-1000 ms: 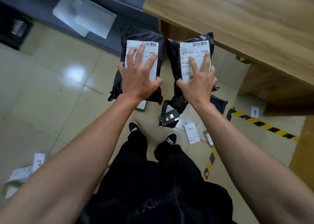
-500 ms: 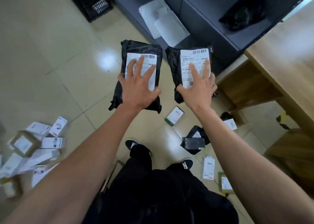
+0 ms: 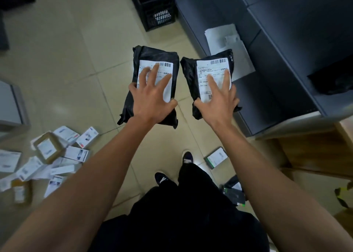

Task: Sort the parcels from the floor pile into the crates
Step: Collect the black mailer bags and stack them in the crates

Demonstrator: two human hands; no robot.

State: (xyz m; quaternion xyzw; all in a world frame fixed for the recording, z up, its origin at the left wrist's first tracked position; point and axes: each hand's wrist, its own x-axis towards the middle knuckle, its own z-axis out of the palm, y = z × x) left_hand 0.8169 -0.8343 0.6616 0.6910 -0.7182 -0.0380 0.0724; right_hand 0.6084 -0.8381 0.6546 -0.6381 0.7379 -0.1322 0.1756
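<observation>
While you carry one black poly-bag parcel in each hand, both are held out in front of you above the tiled floor (image 3: 80, 64), well clear of it. Your left hand (image 3: 150, 100) lies with fingers spread over the label of the left parcel (image 3: 152, 58), thumb hooked round its right edge; whether the other fingers wrap underneath is hidden. Your right hand (image 3: 217, 100) holds the right parcel (image 3: 191, 70) the same way, thumb at its left edge, fingers flat on the label.

Both look soft and light: thin crinkled film around padded contents, likely to sag and slip if taken by a corner. You would do best to grip them across the near short end, palm over the label and thumb clamping the side, as you seem to be doing.

Each parcel's long axis runs away from you, barcode end farthest, the right one angled slightly to the right. They sit side by side, nearly touching.

A black crate (image 3: 156, 9) stands ahead by the dark grey shelving (image 3: 277, 41). The floor pile (image 3: 49, 156) of small white and brown boxes lies at your left.
</observation>
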